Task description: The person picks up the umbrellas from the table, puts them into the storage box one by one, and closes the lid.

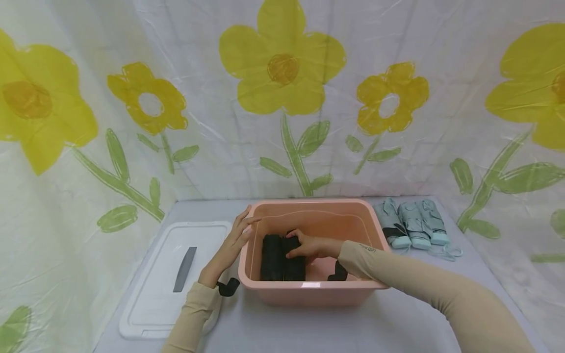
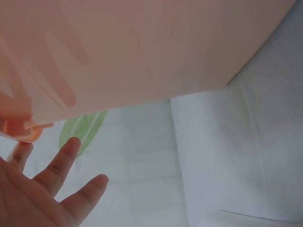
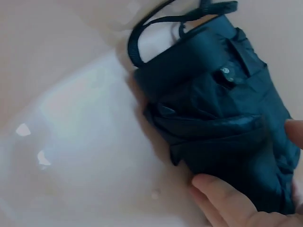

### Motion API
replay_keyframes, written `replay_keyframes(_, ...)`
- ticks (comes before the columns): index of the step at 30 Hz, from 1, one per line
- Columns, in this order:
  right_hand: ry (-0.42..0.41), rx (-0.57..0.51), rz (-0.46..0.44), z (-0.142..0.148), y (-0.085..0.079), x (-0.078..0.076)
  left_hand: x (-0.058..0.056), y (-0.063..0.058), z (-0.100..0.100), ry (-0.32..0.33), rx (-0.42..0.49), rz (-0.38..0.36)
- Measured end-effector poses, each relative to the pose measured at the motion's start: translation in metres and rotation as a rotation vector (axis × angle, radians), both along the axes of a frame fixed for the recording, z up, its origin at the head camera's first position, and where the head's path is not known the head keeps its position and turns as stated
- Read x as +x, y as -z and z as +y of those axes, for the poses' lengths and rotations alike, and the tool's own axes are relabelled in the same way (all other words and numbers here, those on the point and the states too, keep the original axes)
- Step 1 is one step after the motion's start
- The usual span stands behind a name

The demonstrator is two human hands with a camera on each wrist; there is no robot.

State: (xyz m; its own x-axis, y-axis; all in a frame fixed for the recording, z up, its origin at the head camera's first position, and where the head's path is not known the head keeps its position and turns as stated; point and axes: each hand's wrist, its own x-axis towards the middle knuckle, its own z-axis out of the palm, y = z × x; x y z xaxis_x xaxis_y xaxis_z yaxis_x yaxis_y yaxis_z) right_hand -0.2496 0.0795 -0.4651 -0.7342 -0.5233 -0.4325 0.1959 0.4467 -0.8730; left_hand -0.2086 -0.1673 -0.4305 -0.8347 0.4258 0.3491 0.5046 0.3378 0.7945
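Observation:
Inside a pink plastic bin point(image 1: 313, 297), two black folding umbrellas lie side by side near its left wall. My right hand point(image 1: 314, 246) reaches in and grips the right-hand umbrella point(image 1: 295, 268), fingers on one side and thumb on the other. The other umbrella point(image 1: 271, 260) lies directly to its left. In the right wrist view the gripped umbrella point(image 3: 222, 127) shows its handle end, wrist strap and bunched fabric. My left hand point(image 1: 227, 250) rests at the bin's left rim with its fingers spread; the left wrist view shows the fingers point(image 2: 59, 165) outstretched beside the outer wall.
A white lid point(image 1: 145, 294) with a grey handle point(image 1: 185, 269) lies on the table to the left. Right of the bin lie three pale blue-green folding umbrellas point(image 1: 415, 225) with cords. A flower-printed curtain point(image 1: 207, 147) hangs behind the table.

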Motion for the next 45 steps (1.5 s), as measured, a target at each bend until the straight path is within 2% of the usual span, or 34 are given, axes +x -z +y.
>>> replay_keyframes(6,-0.046,0.051,-0.153,0.001,-0.01,-0.003,0.001,0.002,0.0,0.003,0.004,0.012)
replay_keyframes(8,-0.068,0.069,-0.165,0.002,-0.014,-0.004,0.001,0.003,0.0,-0.002,0.004,0.008)
replay_keyframes(16,-0.161,0.141,-0.131,0.009,-0.026,-0.008,0.001,0.005,-0.001,0.0,0.002,0.01)
replay_keyframes(23,-0.24,0.16,-0.085,0.017,-0.051,-0.012,-0.016,0.032,-0.008,-0.031,0.001,0.017)
replay_keyframes(25,-0.279,0.165,-0.076,0.02,-0.06,-0.013,-0.019,0.035,-0.009,-0.033,0.0,0.021)
replay_keyframes(29,-0.356,0.158,-0.042,0.028,-0.076,-0.014,-0.021,0.036,-0.011,-0.02,0.013,0.031)
replay_keyframes(34,-0.394,0.177,0.019,0.039,-0.09,-0.015,-0.02,0.033,-0.01,-0.016,-0.003,0.036)
replay_keyframes(38,-0.403,0.17,0.059,0.048,-0.099,-0.011,-0.009,0.016,-0.005,-0.012,-0.006,0.013)
replay_keyframes(42,-0.404,0.126,0.074,0.056,-0.108,-0.006,-0.01,0.018,-0.006,-0.023,-0.007,0.006)
replay_keyframes(45,-0.4,0.112,0.109,0.062,-0.116,-0.003,-0.018,0.032,-0.009,-0.032,-0.004,0.008)
